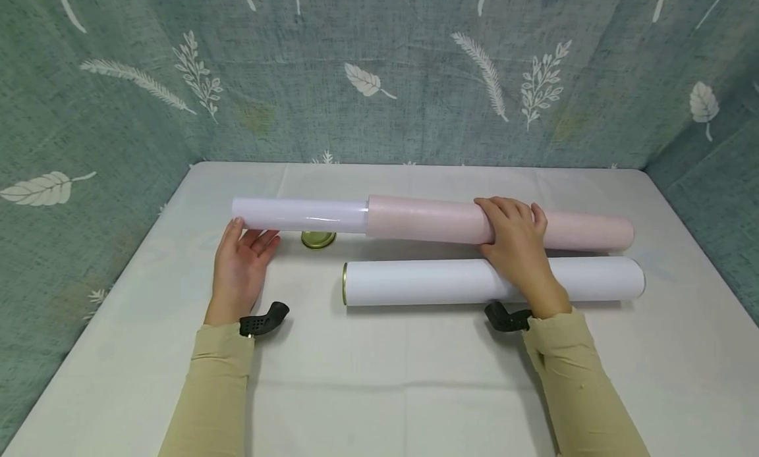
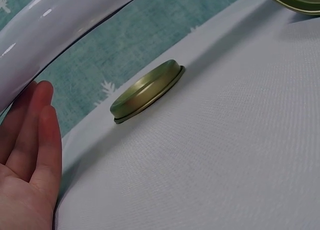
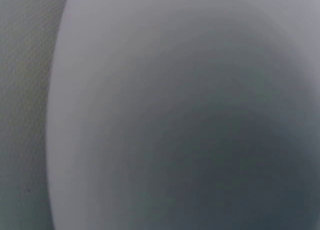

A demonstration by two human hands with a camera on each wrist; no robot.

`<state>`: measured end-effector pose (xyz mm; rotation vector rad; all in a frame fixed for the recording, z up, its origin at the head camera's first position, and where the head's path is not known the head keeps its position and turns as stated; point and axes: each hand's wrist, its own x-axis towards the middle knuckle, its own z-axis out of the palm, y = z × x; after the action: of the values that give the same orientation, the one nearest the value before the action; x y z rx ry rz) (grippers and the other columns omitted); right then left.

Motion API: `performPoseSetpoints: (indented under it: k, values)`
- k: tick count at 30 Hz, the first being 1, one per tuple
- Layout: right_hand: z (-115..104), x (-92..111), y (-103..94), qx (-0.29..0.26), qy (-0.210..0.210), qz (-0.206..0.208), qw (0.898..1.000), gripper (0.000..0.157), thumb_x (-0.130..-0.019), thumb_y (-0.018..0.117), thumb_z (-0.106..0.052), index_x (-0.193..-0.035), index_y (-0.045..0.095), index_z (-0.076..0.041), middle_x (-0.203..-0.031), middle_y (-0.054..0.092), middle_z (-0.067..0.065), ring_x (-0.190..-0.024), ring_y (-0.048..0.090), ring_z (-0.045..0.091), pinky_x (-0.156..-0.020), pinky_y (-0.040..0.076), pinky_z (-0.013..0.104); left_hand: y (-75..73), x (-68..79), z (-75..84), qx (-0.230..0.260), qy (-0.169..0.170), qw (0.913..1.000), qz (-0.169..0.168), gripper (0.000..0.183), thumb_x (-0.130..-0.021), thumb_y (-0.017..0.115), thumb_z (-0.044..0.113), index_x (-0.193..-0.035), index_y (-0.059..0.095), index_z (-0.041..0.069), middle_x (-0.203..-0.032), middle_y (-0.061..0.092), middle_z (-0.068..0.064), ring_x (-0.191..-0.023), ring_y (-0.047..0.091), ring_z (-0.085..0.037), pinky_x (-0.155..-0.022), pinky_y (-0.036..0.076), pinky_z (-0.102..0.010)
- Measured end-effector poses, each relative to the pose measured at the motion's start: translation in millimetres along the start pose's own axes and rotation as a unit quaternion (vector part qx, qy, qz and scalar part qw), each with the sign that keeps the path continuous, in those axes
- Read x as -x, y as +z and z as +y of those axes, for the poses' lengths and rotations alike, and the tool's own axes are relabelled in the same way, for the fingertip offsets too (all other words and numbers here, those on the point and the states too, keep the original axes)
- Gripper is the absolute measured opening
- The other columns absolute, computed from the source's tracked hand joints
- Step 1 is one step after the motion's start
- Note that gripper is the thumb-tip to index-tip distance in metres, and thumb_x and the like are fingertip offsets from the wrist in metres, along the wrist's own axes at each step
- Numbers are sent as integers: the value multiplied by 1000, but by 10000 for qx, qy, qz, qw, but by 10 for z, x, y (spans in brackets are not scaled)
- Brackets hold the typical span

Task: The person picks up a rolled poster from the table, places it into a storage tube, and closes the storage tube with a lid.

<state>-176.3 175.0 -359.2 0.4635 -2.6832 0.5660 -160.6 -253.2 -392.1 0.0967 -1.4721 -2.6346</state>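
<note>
A pink cardboard tube lies across the far half of the table, and a glossy white rolled sheet sticks out of its left end. My right hand grips the pink tube from above, right of its middle. At the sheet's far left end, my left hand touches it from below with nearly straight fingers. A gold metal lid rests on the table beside those fingers; in the head view the sheet partly covers it. The right wrist view is blurred, filled by a pale surface very close up.
In front of the pink tube lies a white tube with a gold rim at its left end, beneath my right wrist. Part of a round gold piece is cut off in the left wrist view. Patterned green cloth surrounds the white-covered table.
</note>
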Motion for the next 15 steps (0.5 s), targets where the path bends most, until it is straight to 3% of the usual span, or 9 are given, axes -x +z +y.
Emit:
performPoseSetpoints:
  k: [15]
  values:
    - [-6,2,-6,-1,56,-31,10000,69,-63,77,-5,-125,49,-14,-123,47,9,-116,34,32,-97,7,55,25,-11,-3,205,41,9997,133,47,-90,53,30,-130,35,15,-131,39,-12,-111,45,-29,-98,30,-43]
